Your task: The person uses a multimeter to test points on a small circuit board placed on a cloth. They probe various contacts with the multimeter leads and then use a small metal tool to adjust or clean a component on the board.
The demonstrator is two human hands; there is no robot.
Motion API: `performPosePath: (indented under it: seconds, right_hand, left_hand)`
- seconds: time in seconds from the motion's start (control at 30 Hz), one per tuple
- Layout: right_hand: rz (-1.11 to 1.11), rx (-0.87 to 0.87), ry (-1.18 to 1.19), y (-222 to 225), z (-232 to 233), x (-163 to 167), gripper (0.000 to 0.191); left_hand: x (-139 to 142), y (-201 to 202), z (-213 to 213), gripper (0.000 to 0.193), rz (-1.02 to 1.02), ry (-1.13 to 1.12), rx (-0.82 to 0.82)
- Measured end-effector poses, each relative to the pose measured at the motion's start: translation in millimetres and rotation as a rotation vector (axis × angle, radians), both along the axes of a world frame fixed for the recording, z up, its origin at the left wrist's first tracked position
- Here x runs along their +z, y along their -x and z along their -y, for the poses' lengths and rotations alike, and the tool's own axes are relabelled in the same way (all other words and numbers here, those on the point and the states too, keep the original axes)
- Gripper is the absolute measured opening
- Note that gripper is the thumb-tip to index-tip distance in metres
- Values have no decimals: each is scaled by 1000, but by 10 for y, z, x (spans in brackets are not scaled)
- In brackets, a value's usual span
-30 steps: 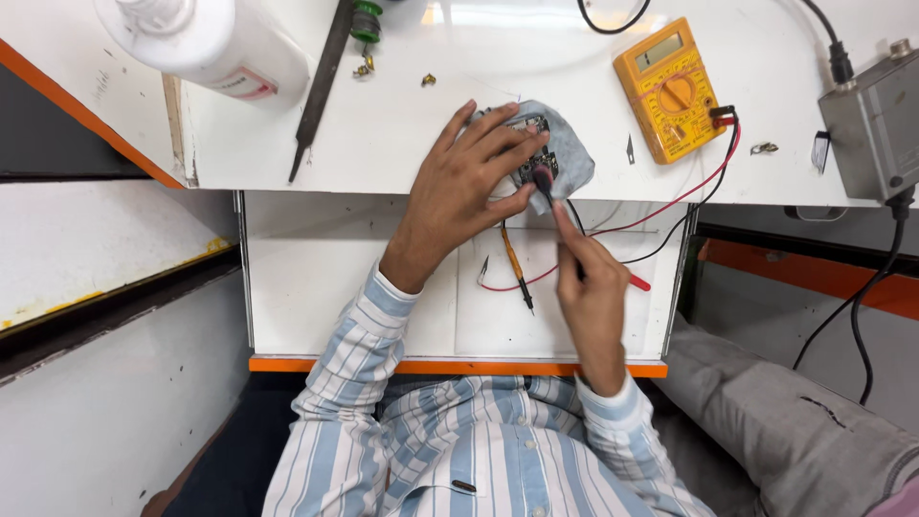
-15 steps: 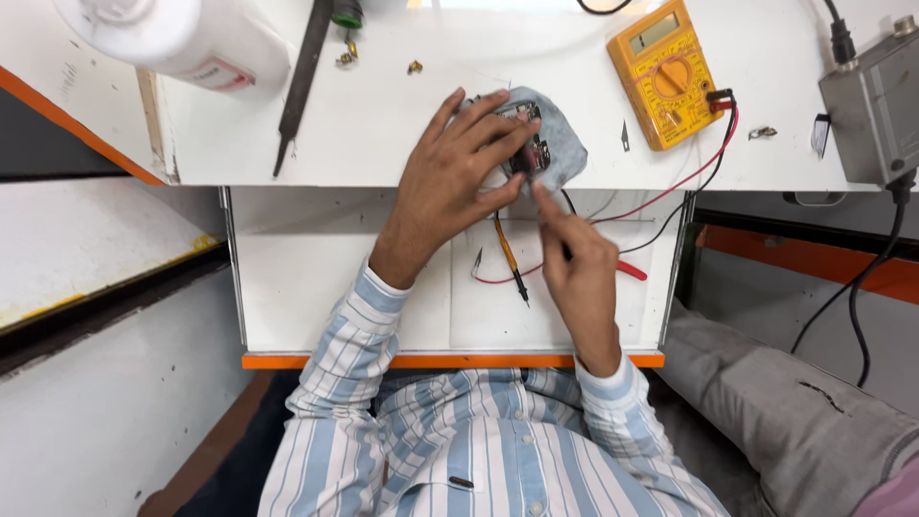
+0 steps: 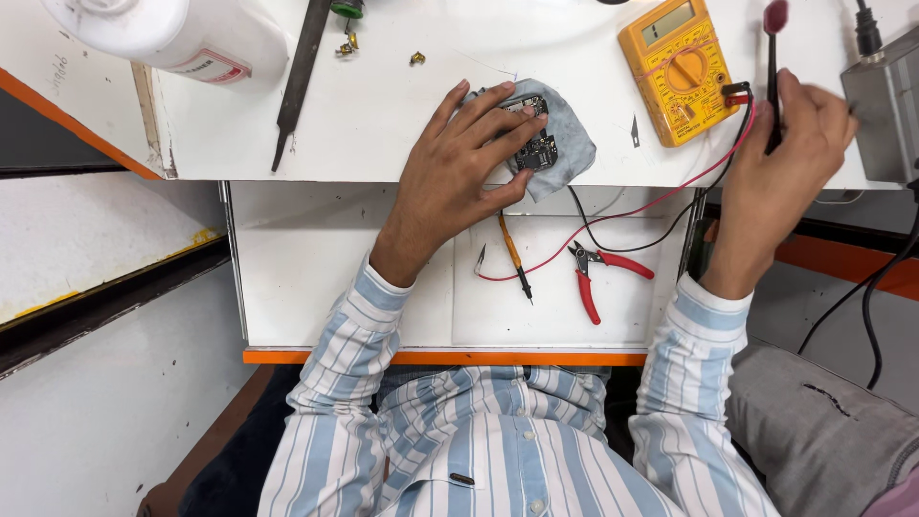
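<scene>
My left hand [image 3: 458, 172] presses flat on a small dark circuit board [image 3: 533, 144] that lies on a grey cloth [image 3: 572, 146] at the white bench's front edge. My right hand [image 3: 780, 163] is far to the right, near a grey metal box [image 3: 885, 101]. It grips a thin dark tool with a dark red tip [image 3: 773, 57] that points upward. A yellow multimeter [image 3: 678, 67] sits between the two hands, with red and black leads trailing down.
On the pulled-out tray [image 3: 287, 287] lie red-handled cutters [image 3: 598, 273], a yellow-tipped probe [image 3: 512, 254] and tweezers [image 3: 479, 260]. A white bottle [image 3: 172, 33] and a dark file [image 3: 299, 77] lie at the bench's left. Black cables [image 3: 876, 297] hang at right.
My right hand left the board and swung up to the right, now holding the red-tipped tool near the grey box. The cutters it covered now show. The left hand stays on the board.
</scene>
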State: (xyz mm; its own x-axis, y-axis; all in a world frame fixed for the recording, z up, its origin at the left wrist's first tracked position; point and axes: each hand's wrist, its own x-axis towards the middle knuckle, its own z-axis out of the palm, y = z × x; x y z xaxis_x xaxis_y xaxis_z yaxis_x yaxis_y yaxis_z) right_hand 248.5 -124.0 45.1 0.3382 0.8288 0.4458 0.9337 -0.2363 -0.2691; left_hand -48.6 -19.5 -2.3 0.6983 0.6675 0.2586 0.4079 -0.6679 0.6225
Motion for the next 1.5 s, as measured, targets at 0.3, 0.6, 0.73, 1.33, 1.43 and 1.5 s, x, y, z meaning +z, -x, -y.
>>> performPosePath:
  seconds: [0.3,0.6,0.73,1.33,1.43,1.5]
  right_hand:
    - [-199,-32,92,842,320,61,21]
    - [-119,160,144,975,384,-77,43]
    - [-119,232,23,918,412,-126,29]
    - [-179,317,241,1542,728,-389,30]
    - [-183,376,262,1460,729,-337,27]
    - [-225,368,276,1394,718,-257,20]
  left_hand:
    - [4,11,-12,53,0,-3,-13]
    - [-1,18,-16,52,-2,-4,-19]
    - [-19,16,-26,50,19,-11,-23]
    - [-137,-9,-104,36,144,-94,-28]
    - [-120,-8,-111,45,166,-177,-34]
    - [-101,-2,-131,44,198,-184,-23]
